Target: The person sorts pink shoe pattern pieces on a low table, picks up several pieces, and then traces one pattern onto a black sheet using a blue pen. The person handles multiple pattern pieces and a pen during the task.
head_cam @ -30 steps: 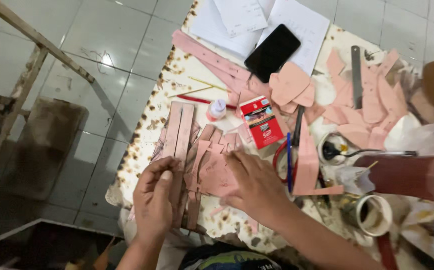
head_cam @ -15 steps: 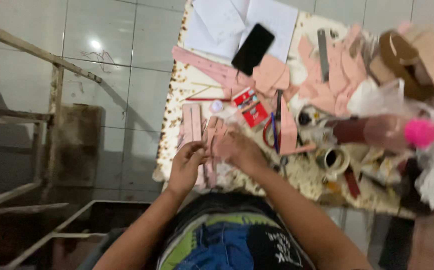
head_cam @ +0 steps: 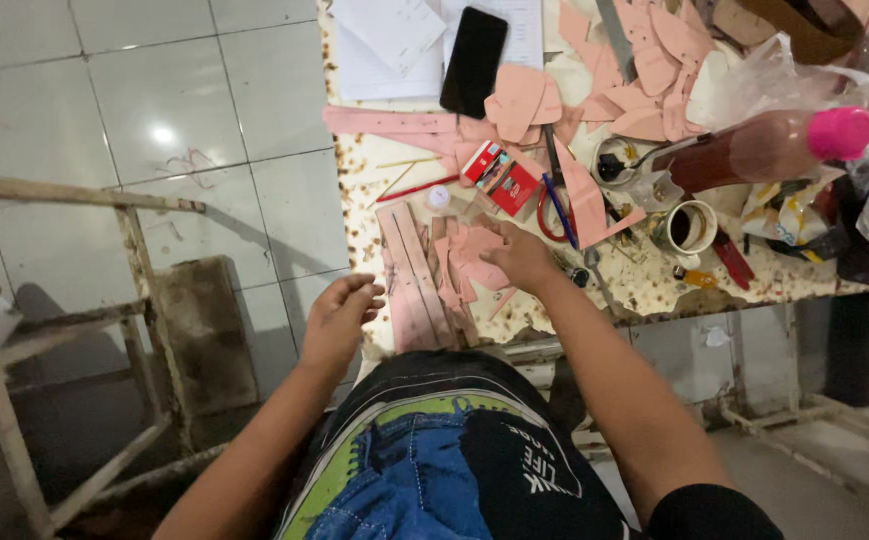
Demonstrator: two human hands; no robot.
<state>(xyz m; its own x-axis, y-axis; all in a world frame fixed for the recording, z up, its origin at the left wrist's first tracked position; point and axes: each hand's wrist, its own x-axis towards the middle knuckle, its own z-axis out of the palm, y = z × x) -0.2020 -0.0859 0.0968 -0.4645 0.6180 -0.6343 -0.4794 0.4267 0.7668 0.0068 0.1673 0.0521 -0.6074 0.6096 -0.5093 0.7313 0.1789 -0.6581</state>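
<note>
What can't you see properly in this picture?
- Head view: what the right hand presses, hidden beneath its palm among pink pieces.
- Left hand: its grip looks empty, fingers curled, unclear.
- Bottle: partly covered by a plastic bag.
- Papers: cut off by the top edge.

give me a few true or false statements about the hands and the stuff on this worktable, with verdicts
1. The right hand rests on a pile of pink cut pieces. True.
2. The left hand holds the scissors. False: it is empty, fingers curled, off the table edge beside the long pink strips.
3. A black phone lies on white papers at the far side of the table. True.
4. The bottle with the pink cap stands upright. False: it lies on its side.
5. A red box lies beyond the right hand. True.
</note>
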